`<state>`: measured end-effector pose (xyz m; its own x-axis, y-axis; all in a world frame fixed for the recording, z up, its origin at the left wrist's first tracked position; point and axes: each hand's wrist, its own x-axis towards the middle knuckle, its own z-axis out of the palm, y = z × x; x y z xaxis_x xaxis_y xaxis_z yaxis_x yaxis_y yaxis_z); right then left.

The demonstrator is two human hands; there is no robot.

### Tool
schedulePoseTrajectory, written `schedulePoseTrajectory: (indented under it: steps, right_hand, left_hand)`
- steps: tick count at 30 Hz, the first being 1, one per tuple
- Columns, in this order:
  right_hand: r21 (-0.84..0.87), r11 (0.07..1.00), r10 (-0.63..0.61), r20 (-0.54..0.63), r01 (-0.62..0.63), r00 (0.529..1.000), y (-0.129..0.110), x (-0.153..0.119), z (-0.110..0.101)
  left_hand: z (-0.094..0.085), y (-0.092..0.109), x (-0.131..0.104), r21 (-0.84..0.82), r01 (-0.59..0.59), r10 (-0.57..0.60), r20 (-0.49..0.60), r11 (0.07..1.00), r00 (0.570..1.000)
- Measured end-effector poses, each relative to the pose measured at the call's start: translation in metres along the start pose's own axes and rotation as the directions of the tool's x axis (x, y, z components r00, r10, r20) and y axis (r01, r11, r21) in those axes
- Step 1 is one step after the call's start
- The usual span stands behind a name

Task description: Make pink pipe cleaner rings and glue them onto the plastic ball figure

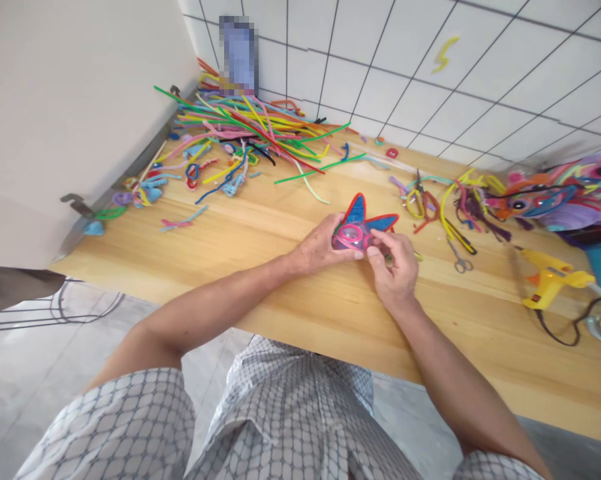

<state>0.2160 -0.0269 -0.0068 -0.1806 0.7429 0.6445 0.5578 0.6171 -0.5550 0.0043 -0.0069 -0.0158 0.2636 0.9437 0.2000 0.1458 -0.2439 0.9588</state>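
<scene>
A small purple craft figure [351, 236] with pink rings on its front and two blue, red-edged ear-like points is held above the wooden table [260, 300]. Around its left side wraps my left hand [320, 247], with the thumb along the lower edge. My right hand [394, 267] pinches at the figure's right side, where a pink ring shows by the fingertips. Part of the figure is hidden behind the fingers.
Many coloured pipe cleaners [265, 127] lie at the back left. Scissors [462, 264], a yellow glue gun [550, 275] with its cable, and finished colourful crafts [560, 200] are on the right. A tiled wall [370, 40] rises behind.
</scene>
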Motion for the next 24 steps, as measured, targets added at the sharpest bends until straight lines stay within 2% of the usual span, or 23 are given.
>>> schedulePoseTrajectory:
  steps: [3, 8, 12, 24]
  right_hand:
    - [-0.025, 1.0, -0.015, -0.001, 0.015, 1.0, -0.0009, 0.0, 0.0022]
    - [-0.027, 1.0, 0.004, -0.077, -0.007, 0.997, -0.0028, 0.0, 0.0038]
    - [-0.045, 0.999, -0.023, -0.022, 0.022, 0.999, -0.0038, 0.001, 0.0031]
    - [-0.004, 1.0, -0.003, 0.037, 0.003, 0.999, -0.0065, 0.0014, 0.0008]
  left_hand:
    - [-0.0001, -0.0012, 0.0004, 0.004, -0.027, 0.027, 0.0, 1.0, 1.0]
    - [-0.001, -0.0011, 0.0002, 0.025, -0.01, 0.01, 0.001, 1.0, 1.0]
    - [-0.001, -0.0014, 0.0012, 0.058, -0.024, 0.024, -0.005, 0.998, 1.0]
    - [-0.0025, 0.001, 0.0004, 0.063, -0.044, 0.043, 0.015, 0.997, 0.999]
